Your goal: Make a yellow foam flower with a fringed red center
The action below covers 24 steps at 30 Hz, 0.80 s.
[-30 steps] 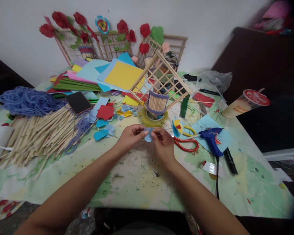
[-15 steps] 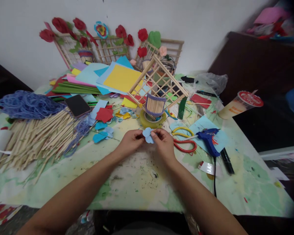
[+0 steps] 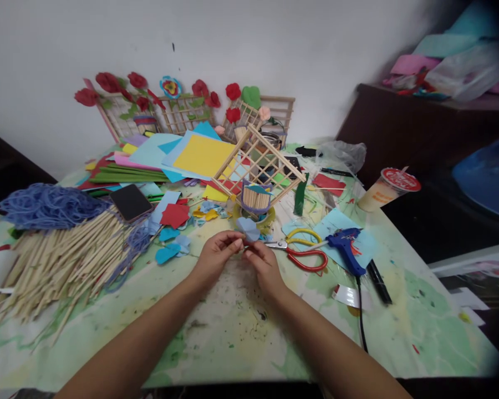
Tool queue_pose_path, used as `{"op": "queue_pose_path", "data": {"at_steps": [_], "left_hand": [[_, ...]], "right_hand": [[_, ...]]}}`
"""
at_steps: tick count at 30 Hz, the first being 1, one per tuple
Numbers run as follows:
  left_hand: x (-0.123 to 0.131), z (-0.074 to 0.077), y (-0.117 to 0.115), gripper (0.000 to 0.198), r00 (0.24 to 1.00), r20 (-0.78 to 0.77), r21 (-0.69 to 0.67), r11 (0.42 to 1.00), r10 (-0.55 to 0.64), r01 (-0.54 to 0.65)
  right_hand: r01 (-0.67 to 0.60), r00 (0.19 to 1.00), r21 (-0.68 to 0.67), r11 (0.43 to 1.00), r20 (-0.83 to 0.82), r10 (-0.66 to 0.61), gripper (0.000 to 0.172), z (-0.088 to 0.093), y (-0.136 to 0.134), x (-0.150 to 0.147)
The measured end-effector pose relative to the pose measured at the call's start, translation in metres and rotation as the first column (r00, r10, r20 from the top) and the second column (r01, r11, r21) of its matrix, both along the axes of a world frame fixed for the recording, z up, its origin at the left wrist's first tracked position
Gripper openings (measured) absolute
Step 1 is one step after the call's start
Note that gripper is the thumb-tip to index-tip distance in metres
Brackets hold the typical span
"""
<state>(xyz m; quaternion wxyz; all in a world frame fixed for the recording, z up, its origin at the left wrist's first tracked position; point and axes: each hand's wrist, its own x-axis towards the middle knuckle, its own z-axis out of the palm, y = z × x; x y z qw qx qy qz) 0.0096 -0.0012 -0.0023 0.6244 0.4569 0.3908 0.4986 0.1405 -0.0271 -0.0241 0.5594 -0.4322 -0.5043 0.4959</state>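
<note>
A light-blue paper flower stands up between my hands, above the near middle of the table. My left hand is closed in a pinch at its lower left edge. From the lower right, my right hand pinches just under the petals; the exact spot is hidden by the fingers. Right behind the flower, a stick lattice with a small stick basket leans on a roll of yellowish tape. Scissors with yellow and red handles lie beside my right hand.
A blue glue gun rests on light-blue paper at right, near a black marker and a lidded drink cup. At left are bamboo sticks, blue yarn and a phone. Coloured paper sheets lie behind.
The flower has turned from facing up at me to a tilted, upright position. My right hand has slid from its right side to below it. The camera view has shifted.
</note>
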Motion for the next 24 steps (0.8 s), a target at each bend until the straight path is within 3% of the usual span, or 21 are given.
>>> {"op": "queue_pose_path", "data": {"at_steps": [7,12,15,20,24], "left_hand": [[0.002,-0.003,-0.001,0.023,0.999,0.035,-0.005,0.999,0.033,-0.033],[0.003,-0.009,0.0,0.024,1.0,-0.012,0.056,0.998,-0.02,0.021],[0.004,-0.006,-0.002,0.023,0.997,-0.061,0.085,0.995,-0.051,0.056],[0.007,0.0,-0.003,0.025,0.99,-0.095,0.105,0.988,-0.103,0.112],[0.008,-0.001,-0.003,0.027,0.984,-0.1,0.089,0.984,-0.147,0.156]], "right_hand": [[-0.007,0.997,0.11,0.994,0.074,-0.001,0.028,-0.002,-0.001,-0.003],[0.11,0.991,0.107,0.988,0.068,-0.117,0.024,0.007,-0.001,0.001],[0.149,0.989,0.077,0.986,0.007,-0.15,0.02,0.009,0.001,0.002],[0.122,0.961,-0.078,0.989,-0.239,-0.138,0.02,0.011,0.001,0.0],[0.127,0.954,-0.107,0.986,-0.259,-0.151,0.016,0.018,0.0,0.0]]}}
